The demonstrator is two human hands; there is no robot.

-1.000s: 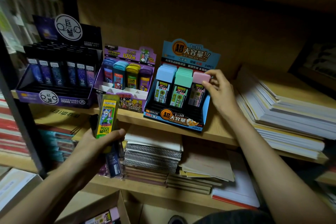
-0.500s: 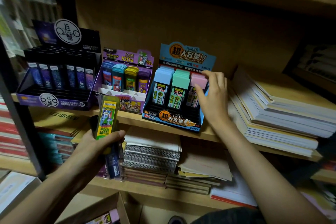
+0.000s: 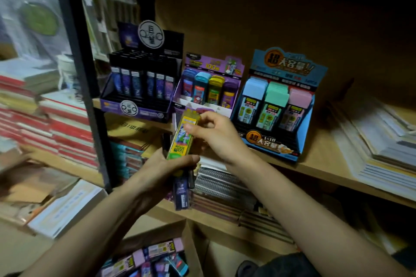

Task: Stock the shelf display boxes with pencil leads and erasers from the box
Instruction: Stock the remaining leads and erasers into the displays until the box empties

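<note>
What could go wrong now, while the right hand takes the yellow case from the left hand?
1. The left hand grips the yellow lead case and a dark blue case together; when the right hand pulls the yellow one, the blue one may slip and fall.
2. The purple display box holds tightly packed colour rows; inserting could knock neighbours over.

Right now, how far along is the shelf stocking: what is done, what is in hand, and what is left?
Looks done: the blue display box holds blue, green and pink rows at its back, though its front slots look empty. In hand: the left hand grips a yellow case and a dark pack, and the right hand pinches the case's top. Left: more packs lie in the cardboard box below.
</note>
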